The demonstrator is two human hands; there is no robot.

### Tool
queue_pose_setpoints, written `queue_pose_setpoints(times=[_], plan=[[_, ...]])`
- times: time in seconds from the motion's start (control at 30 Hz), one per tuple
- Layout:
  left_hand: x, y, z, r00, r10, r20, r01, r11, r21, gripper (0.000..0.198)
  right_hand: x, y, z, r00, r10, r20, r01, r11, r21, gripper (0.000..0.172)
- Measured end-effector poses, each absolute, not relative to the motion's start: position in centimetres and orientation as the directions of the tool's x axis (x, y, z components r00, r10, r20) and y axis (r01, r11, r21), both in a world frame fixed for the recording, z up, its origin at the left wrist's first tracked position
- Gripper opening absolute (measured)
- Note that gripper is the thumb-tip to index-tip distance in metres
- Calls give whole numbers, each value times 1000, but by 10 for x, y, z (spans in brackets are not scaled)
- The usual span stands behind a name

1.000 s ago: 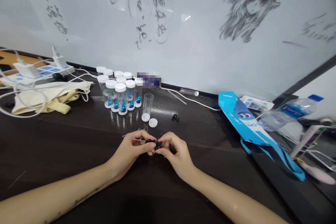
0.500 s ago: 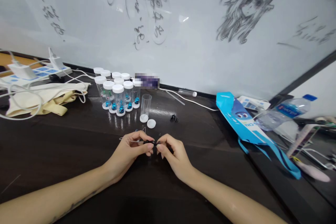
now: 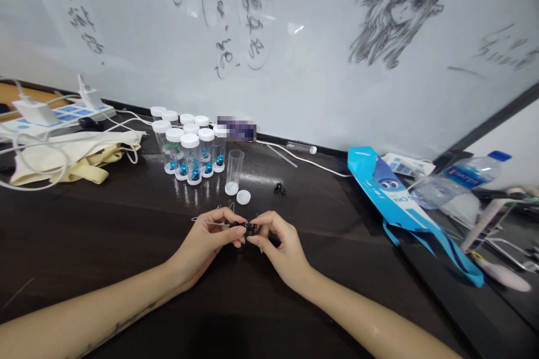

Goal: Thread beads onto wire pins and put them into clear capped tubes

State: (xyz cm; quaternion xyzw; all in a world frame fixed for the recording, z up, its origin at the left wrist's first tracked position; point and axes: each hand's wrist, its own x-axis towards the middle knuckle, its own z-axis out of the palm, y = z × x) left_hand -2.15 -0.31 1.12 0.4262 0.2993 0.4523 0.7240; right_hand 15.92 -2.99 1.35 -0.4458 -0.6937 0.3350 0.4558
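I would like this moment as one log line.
left hand: pinching black pieces; right hand: holding their other end; uncapped tube: upright; white cap: beside tube

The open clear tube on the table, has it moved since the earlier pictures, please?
No: the open clear tube stands in the same place beside the loose white cap; only the camera's view has shifted slightly.

There's your left forearm (image 3: 105,305), bare, and look, a dark, broken marking (image 3: 122,326) trails lengthwise along its lower edge, too blurred to read! Across to your right forearm (image 3: 362,308), bare as well, and slim-fingered bare hands, left hand (image 3: 210,234) and right hand (image 3: 280,241) alike.
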Motion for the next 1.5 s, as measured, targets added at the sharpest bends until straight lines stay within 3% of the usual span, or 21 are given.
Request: queue_pose_setpoints(times=[0.43,0.97,1.5], plan=[[-22,-6,12,436,900,-11,-373,192,908,12,161,-31,17,-251,928,276,325,349,-879,35],[-21,-4,13,400,916,-34,-389,204,898,14,159,-30,18,-204,932,298,330,352,-876,10],[-21,-3,12,388,920,-60,-363,212,907,16,157,-29,16,-164,936,312,318,349,-881,7]])
